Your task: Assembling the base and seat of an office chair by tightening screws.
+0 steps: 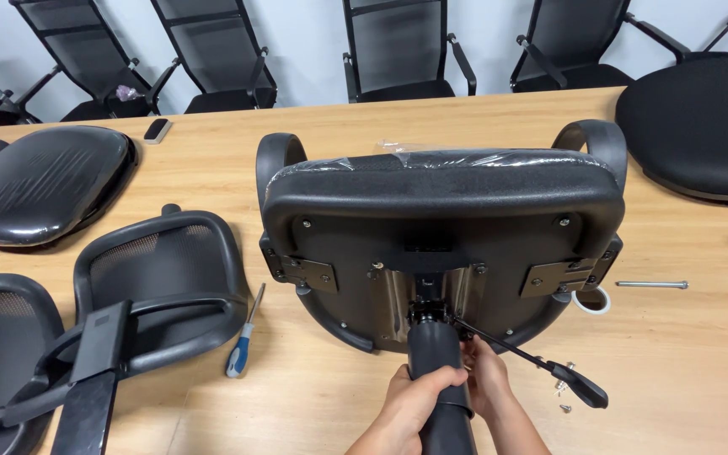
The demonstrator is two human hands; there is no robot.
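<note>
A: What's in hand?

B: I'm looking at a black chair seat tipped up on the wooden table, its underside facing me. The cushion rim is wrapped in clear plastic, two curved armrests rise at the far corners, and grey metal brackets sit at either side of the underside. From the metal plate in the middle a thick black cylinder sticks out towards me, and a thin lever with a flat paddle end runs off to the right.

A: And the hands?

B: My left hand is wrapped around the cylinder from the left, fingers closed over it. My right hand sits just right of the cylinder, up near where it meets the plate (whether it grips anything I cannot tell; the cylinder hides its fingers).

A: Room to move?

B: Right of the right hand, past the paddle, bare table runs wide; a few small screws lie just beside the paddle, and a long bolt lies further off. Left of the left hand there is a strip of open table, then a blue-handled screwdriver and a mesh chair back. The seat stands directly beyond both hands.
</note>
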